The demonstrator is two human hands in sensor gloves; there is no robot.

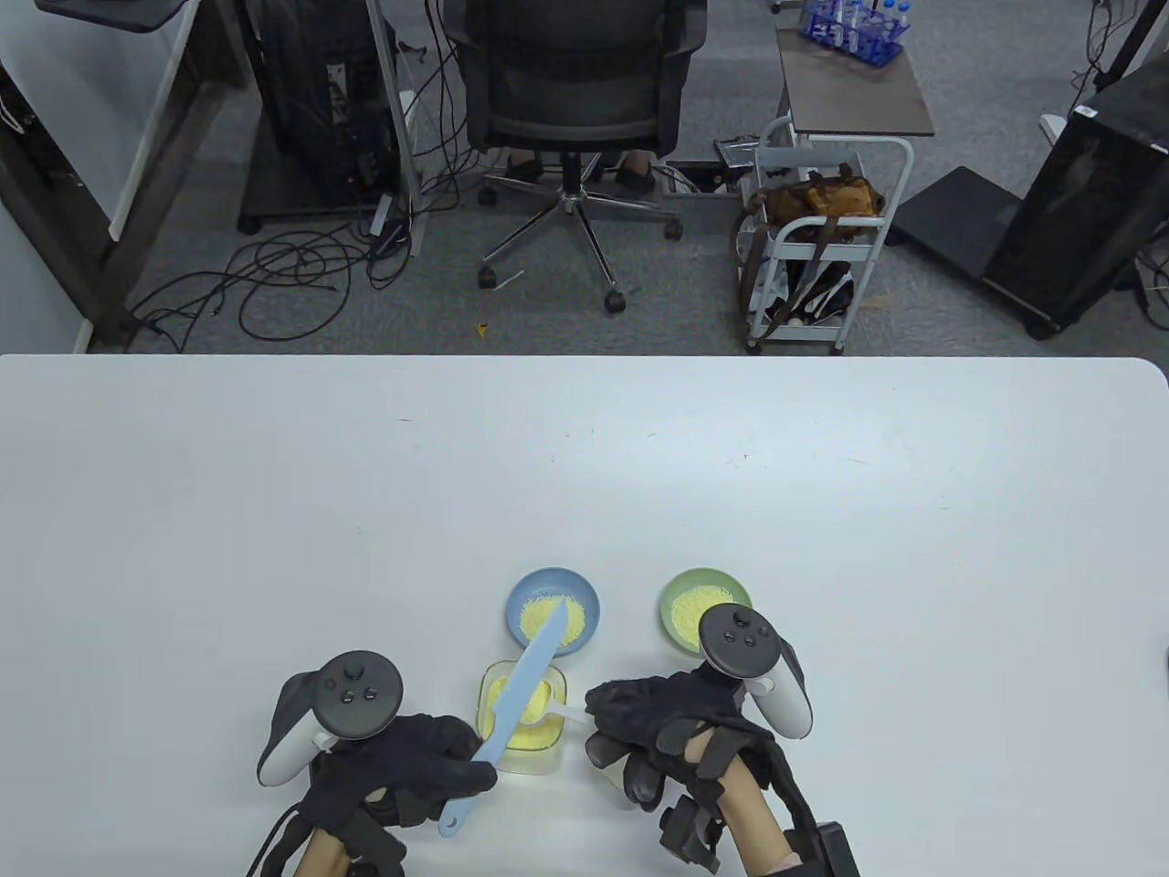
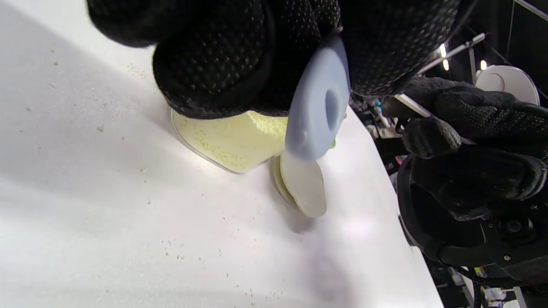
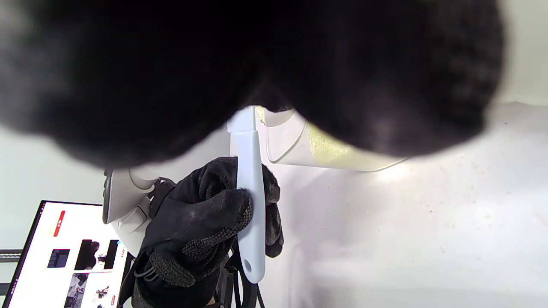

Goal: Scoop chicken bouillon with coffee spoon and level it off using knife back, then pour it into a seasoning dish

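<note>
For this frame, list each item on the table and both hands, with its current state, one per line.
Left hand: grips the knife handle.
Knife: tilted, blade lying across the container.
Right hand: holds the spoon handle.
Coffee spoon: white, over the container; bowl hidden.
Clear container: open, holding yellow bouillon.
Blue dish: holds some bouillon.
Green dish: holds some bouillon.
Table: scattered granules near the container.

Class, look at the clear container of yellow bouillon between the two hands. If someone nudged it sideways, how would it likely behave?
The clear container looks low and wide with a flat base, so it would probably slide rather than tip. It seems thin plastic, likely light, though the powder adds weight. Loose grains on the table may let it skid a little.
</note>
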